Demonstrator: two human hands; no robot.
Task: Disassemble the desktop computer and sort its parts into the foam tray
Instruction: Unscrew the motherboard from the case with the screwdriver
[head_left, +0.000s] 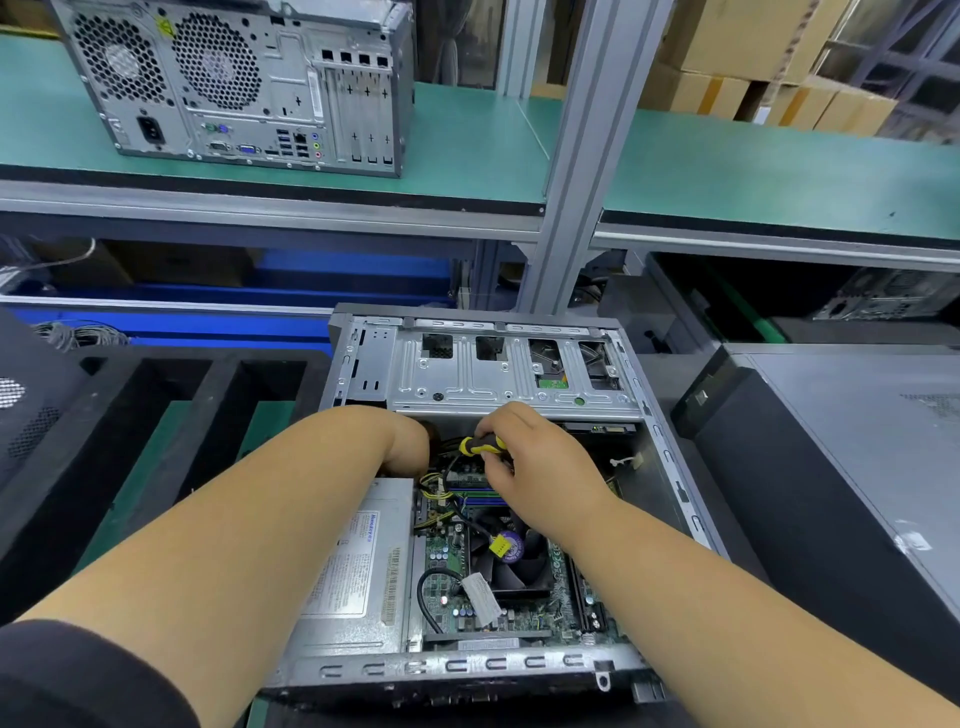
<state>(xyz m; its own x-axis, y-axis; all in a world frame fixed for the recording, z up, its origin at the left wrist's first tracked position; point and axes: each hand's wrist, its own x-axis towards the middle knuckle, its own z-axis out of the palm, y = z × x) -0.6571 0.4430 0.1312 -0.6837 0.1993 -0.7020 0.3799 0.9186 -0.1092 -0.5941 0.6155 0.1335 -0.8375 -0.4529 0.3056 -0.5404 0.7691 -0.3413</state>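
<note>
Green-matted tabletop (156, 441) below a shelf carrying a second grey tower case (234, 83), back panel facing near. Opened grey steel desktop computer (483, 499) lying centre, black foam tray (171, 415) just left. Left hand (405, 441) plunged among yellow-black cables, fingers hidden, grip impossible to judge. Silver power supply (358, 571) label too blurred to read. Right hand (530, 462) closed around a yellow-and-black screwdriver handle (480, 445), tip hidden.

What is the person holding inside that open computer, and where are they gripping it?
The right hand grips a screwdriver by its yellow-and-black handle. The left hand reaches in among the cables; whether it holds anything cannot be told.
</note>
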